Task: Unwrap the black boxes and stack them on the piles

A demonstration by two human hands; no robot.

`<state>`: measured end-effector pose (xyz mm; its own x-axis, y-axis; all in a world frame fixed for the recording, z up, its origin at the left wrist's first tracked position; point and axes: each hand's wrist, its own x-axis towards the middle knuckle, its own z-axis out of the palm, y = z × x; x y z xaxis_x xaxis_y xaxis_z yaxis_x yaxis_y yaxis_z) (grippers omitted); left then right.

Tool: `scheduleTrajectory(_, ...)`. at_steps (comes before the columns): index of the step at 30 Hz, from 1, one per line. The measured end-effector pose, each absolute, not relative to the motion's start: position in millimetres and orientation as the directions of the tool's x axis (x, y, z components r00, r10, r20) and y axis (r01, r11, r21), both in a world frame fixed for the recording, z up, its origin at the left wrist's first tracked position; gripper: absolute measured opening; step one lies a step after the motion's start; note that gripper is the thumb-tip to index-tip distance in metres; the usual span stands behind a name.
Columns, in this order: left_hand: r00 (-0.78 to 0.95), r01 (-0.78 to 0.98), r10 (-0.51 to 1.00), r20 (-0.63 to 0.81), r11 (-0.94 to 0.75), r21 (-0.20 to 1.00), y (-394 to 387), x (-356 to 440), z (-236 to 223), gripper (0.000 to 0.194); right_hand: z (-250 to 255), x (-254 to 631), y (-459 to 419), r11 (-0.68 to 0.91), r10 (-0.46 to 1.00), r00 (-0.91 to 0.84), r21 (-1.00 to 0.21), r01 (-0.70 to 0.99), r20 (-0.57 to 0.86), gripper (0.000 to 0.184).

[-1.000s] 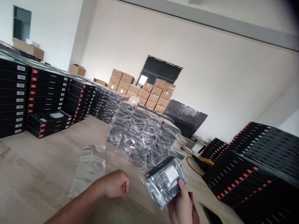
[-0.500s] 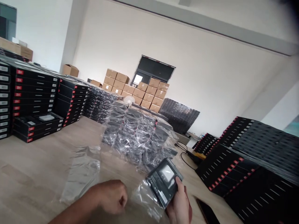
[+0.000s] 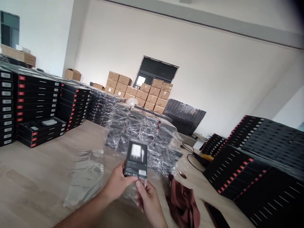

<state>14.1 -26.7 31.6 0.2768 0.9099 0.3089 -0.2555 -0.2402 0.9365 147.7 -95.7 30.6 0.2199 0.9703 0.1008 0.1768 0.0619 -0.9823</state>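
Observation:
A small black product box (image 3: 136, 157) with a white charger picture stands upright in front of me, its lower end inside a clear plastic bag (image 3: 129, 195). My left hand (image 3: 118, 184) grips the box's lower left corner. My right hand (image 3: 149, 201) pinches the bag just under the box's bottom edge. Behind the box is a heap of bagged black boxes (image 3: 142, 134) on the wooden table (image 3: 35, 177).
A pile of loose clear bags (image 3: 85, 177) lies to the left. A brown cloth (image 3: 182, 202) and a dark phone (image 3: 217, 217) lie to the right. Stacks of black boxes (image 3: 38, 104) line the left and right (image 3: 256, 167). Cardboard cartons (image 3: 140, 91) stand at the back.
The box has swung from my right hand's side to upright in the middle. My left hand, resting shut on the table before, now grips it. The brown cloth has come into view.

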Motion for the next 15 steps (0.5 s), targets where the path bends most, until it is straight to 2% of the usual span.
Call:
scheduleTrajectory(1,0.185,-0.257,0.933,0.31,-0.259,0.931,-23,10,35,0.04,30,141,-96,0.02,0.986,0.162,-0.987,0.158,0.046,0.049)
scheduleTrajectory(4,0.021,-0.274,0.95,0.311,-0.294,0.916,-16,-1,43,0.039,31,129,-99,0.02,0.995,0.088,-0.984,0.179,0.036,0.054)
scheduleTrajectory(7,0.024,-0.334,0.947,0.32,-0.294,0.895,-15,-7,49,0.042,35,136,-104,-0.006,0.999,-0.051,-0.962,0.274,-0.02,0.048)
scheduleTrajectory(9,0.09,-0.36,0.941,0.327,-0.276,0.891,-18,-7,52,0.044,39,152,-107,-0.033,0.99,-0.117,-0.949,0.315,-0.074,0.042)
scheduleTrajectory(11,0.186,-0.355,0.925,0.33,-0.25,0.901,-24,-6,54,0.049,42,168,-108,-0.013,0.997,-0.071,-0.976,0.219,-0.029,0.042)
scheduleTrajectory(13,0.296,-0.334,0.898,0.326,-0.222,0.916,-30,-3,54,0.056,45,179,-105,0.115,0.989,0.093,-0.993,0.012,0.116,0.044)
scheduleTrajectory(15,0.389,-0.313,0.862,0.324,-0.207,0.927,-37,2,53,0.061,47,181,-102,0.272,0.934,0.261,-0.959,-0.083,0.242,0.046)
